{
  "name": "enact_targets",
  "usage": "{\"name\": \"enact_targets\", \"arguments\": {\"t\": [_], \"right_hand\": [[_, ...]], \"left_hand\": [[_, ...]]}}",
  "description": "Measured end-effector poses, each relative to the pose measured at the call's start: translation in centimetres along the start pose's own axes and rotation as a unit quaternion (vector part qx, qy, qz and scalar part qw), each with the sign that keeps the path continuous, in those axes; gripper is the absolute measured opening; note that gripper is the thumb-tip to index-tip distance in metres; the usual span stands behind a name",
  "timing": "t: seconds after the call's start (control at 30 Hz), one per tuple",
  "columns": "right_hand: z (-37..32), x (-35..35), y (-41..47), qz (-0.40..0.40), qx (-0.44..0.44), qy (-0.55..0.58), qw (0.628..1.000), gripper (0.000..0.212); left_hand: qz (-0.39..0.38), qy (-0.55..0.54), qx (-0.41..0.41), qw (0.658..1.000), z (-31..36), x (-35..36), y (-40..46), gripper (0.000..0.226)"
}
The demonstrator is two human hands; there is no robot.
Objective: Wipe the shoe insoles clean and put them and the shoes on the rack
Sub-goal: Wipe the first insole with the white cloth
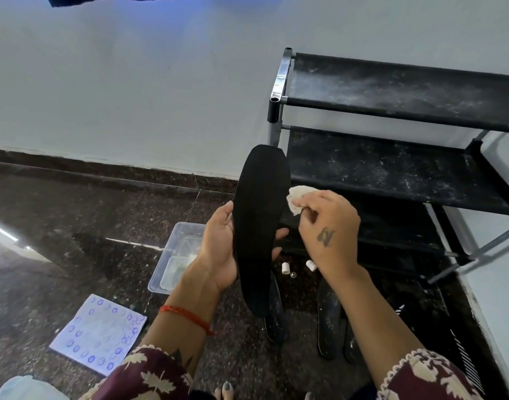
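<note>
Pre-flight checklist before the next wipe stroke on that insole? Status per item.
1. Left hand holds the black insole firmly: ok, fingers wrap its edges.
2. Right hand holds the wipe: ok, pinched at the fingers.
3. Wipe on the insole: ok, it touches the right edge.
4. Insole face clean: cannot tell, surface reads uniformly dark.
5. Shoe rack ready for clean items: not ok, shelves show white dust.
6. Other insoles on the floor done: not ok, they look speckled.
</note>
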State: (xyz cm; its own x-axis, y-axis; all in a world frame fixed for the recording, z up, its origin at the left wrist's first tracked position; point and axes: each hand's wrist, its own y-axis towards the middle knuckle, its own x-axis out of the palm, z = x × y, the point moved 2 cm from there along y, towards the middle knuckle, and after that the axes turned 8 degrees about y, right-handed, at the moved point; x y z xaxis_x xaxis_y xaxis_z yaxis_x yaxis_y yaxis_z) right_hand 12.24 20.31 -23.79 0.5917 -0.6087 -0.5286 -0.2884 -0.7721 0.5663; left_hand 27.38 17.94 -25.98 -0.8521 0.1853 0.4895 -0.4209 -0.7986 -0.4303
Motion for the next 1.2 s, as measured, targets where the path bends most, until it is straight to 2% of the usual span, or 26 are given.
{"name": "enact_targets", "arguments": {"t": [0.07,0.2,0.3,0.4,0.47,0.57,0.63,0.67,0.73,0.77,0.8,0.9,1.07,1.2], "right_hand": [[-0.6,0.1,-0.2,0.005,-0.024,0.018,1.0,0.024],[-1.7,1.7,-1.2,-0.08,-0.086,0.003,0.993,0.024],[-1.4,2.1,-1.3,-0.113,-0.095,-0.024,0.989,0.023],[-0.7,1.4,-0.8,-0.109,-0.063,-0.051,0.991,0.018],[0.0,0.8,-0.5,-0.08,-0.027,-0.054,0.995,0.018],[0.3,-0.2,0.1,-0.014,0.092,0.039,0.995,0.024],[0.6,-0.4,0.4,-0.017,0.228,0.137,0.964,0.017],[0.8,-0.3,0.3,-0.033,0.313,0.214,0.925,0.011],[1.0,-0.1,0.1,-0.075,0.458,0.355,0.811,0.006],[1.0,0.1,0.0,-0.102,0.491,0.384,0.775,0.006],[1.0,0.4,-0.2,-0.132,0.502,0.388,0.762,0.006],[0.9,2.2,-1.2,-0.189,0.493,0.365,0.767,0.006],[2.2,5.6,-3.3,-0.208,0.479,0.275,0.807,0.012],[3.4,7.3,-5.0,-0.233,0.48,0.23,0.814,0.016]], "left_hand": [[-0.001,0.0,0.008,1.0,0.1,0.1,0.0,0.048],[-0.007,0.011,0.008,1.0,-0.1,0.3,0.1,0.054],[-0.003,0.014,0.003,1.0,-0.1,0.2,-0.1,0.052],[0.01,0.012,-0.008,1.0,-0.2,0.3,-0.2,0.054],[0.014,0.002,-0.027,1.0,-0.2,0.3,-0.2,0.054],[0.024,-0.008,-0.043,0.999,-0.1,0.1,-0.2,0.053],[0.033,-0.015,-0.047,0.998,0.0,-0.1,-0.2,0.052],[0.041,-0.018,-0.047,0.998,0.0,-0.1,-0.1,0.052],[0.06,-0.017,-0.05,0.997,0.0,-0.2,0.0,0.053],[0.073,-0.016,-0.053,0.996,-0.2,-0.2,0.1,0.054],[0.087,-0.015,-0.055,0.995,-0.4,-0.4,0.2,0.054],[0.135,-0.017,-0.064,0.989,-1.3,-1.0,0.8,0.048],[0.227,-0.004,-0.072,0.971,-3.7,-3.0,2.4,0.039],[0.265,0.018,-0.095,0.959,-5.9,-4.8,4.1,0.04]]}}
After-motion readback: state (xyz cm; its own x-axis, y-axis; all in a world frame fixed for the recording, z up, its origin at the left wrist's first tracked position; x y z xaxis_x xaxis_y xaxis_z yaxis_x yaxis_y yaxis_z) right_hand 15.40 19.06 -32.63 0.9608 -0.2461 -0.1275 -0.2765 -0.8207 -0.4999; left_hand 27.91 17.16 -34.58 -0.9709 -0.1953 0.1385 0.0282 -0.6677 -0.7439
